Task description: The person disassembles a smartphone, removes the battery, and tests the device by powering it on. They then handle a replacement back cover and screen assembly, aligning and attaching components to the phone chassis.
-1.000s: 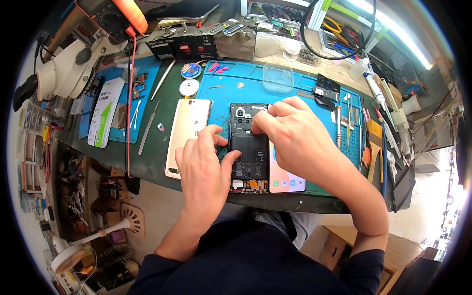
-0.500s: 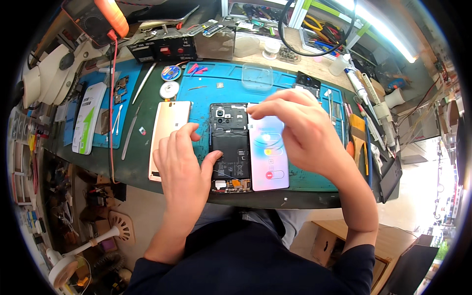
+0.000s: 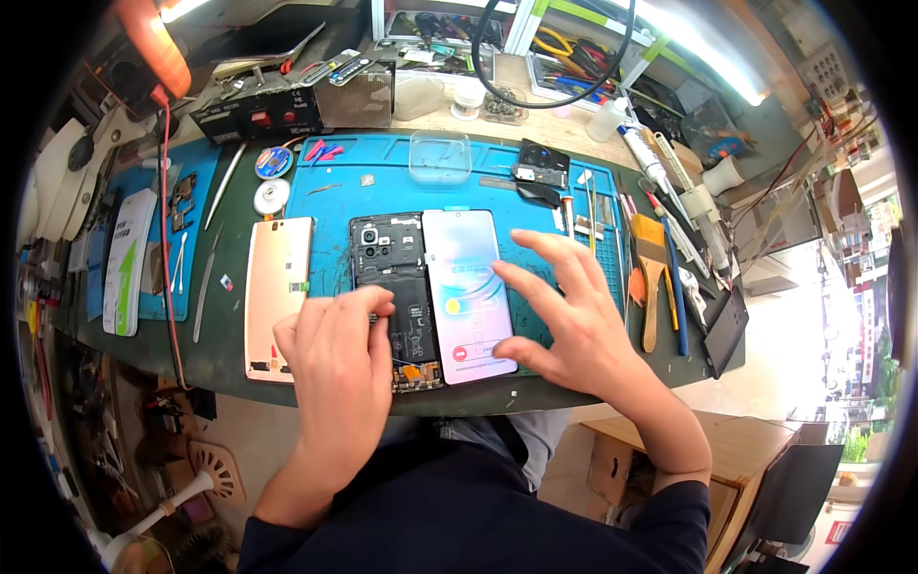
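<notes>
An opened phone body (image 3: 367,260) lies back up on the blue mat, its cameras, battery and lower board exposed. Against its right side rests a lit phone screen (image 3: 459,330) showing a pale blue and pink picture with a red round button. My left hand (image 3: 335,359) is over the phone body's left edge, thumb and forefinger drawn together; whatever is between them is too small to make out. Spread fingers of my right hand (image 3: 574,330) reach to the screen's right edge, forefinger and thumb at or just above it. A gold phone panel (image 3: 277,263) lies left of the phone body, partly behind my left hand.
The blue mat (image 3: 330,196) carries a clear plastic box (image 3: 440,158) and black phone parts (image 3: 541,172). Brushes (image 3: 650,253) and pens lie at the right. Tweezers (image 3: 206,287), a solder spool (image 3: 273,163) and a red cable (image 3: 167,239) are at the left.
My right hand has come down from the screen's top to its right side, fingers spreading. My left thumb and forefinger have closed together. The whole view has shifted, moving the bench leftward in the picture.
</notes>
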Demonstrator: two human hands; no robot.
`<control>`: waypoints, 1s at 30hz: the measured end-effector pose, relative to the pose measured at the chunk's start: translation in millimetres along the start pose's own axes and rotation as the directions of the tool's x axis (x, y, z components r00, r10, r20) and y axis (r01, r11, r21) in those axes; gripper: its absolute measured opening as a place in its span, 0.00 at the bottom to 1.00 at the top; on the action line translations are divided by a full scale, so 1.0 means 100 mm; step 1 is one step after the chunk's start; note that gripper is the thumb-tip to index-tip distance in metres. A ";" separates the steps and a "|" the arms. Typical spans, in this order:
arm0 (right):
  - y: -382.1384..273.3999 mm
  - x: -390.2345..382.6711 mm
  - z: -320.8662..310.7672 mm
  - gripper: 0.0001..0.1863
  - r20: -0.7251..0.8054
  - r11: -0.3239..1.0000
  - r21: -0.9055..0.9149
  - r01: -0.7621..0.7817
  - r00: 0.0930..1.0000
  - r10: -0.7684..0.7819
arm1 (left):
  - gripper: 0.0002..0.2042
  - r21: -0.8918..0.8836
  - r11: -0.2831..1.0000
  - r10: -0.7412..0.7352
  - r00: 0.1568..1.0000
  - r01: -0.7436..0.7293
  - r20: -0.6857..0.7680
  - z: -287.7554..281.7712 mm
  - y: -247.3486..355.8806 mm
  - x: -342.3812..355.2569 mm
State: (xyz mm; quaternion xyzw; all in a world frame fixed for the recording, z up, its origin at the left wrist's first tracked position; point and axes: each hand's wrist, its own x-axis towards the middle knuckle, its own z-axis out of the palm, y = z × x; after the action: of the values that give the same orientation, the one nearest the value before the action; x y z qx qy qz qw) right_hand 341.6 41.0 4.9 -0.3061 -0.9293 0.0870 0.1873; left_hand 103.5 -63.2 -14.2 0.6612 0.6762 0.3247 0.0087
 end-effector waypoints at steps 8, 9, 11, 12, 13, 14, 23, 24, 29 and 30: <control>-0.01 0.17 0.08 0.44 0.016 0.999 -0.012 0.050 0.999 -0.050 | 0.31 -0.195 0.969 0.153 0.988 -0.151 -0.006 0.01 0.07 -0.26; 0.00 0.16 0.10 0.45 0.021 0.999 -0.009 0.051 0.998 -0.051 | 0.32 -0.178 0.971 0.166 0.986 -0.163 0.004 0.02 0.07 -0.30; 0.01 0.17 0.11 0.44 0.028 0.998 0.008 0.063 0.998 -0.063 | 0.36 -0.143 0.972 0.191 0.981 -0.185 0.024 0.04 0.07 -0.37; 0.00 0.18 0.11 0.43 0.031 0.997 0.021 0.074 0.997 -0.074 | 0.38 -0.105 0.973 0.206 0.978 -0.203 0.014 0.08 0.05 -0.40; 0.00 0.19 0.12 0.42 0.034 0.996 0.035 0.083 0.996 -0.084 | 0.37 -0.088 0.975 0.205 0.979 -0.204 0.004 0.10 0.05 -0.41; 0.00 0.19 0.13 0.42 0.044 0.995 0.037 0.091 0.995 -0.093 | 0.37 -0.071 0.976 0.204 0.979 -0.204 -0.005 0.12 0.05 -0.42; 0.00 0.22 0.16 0.42 0.098 0.993 0.028 0.116 0.988 -0.118 | 0.36 -0.064 0.978 0.199 0.980 -0.199 -0.002 0.16 0.03 -0.41; 0.00 0.21 0.16 0.42 0.099 0.994 0.027 0.109 0.989 -0.112 | 0.37 -0.068 0.978 0.200 0.980 -0.200 -0.001 0.16 0.03 -0.41; 0.06 0.07 0.06 0.41 0.112 0.999 -0.007 0.051 0.992 -0.050 | 0.37 -0.065 0.979 0.195 0.981 -0.195 0.003 0.16 0.03 -0.42; 0.08 0.03 0.05 0.41 0.113 0.999 -0.022 0.037 0.993 -0.034 | 0.37 -0.063 0.979 0.195 0.981 -0.195 0.002 0.16 0.03 -0.42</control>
State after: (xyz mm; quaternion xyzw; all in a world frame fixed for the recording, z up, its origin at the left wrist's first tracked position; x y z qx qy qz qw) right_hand 341.9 49.0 -0.6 -0.2865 -0.9447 0.0895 0.1324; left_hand 118.6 -94.4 -42.6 0.7250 0.5976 0.3424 0.0003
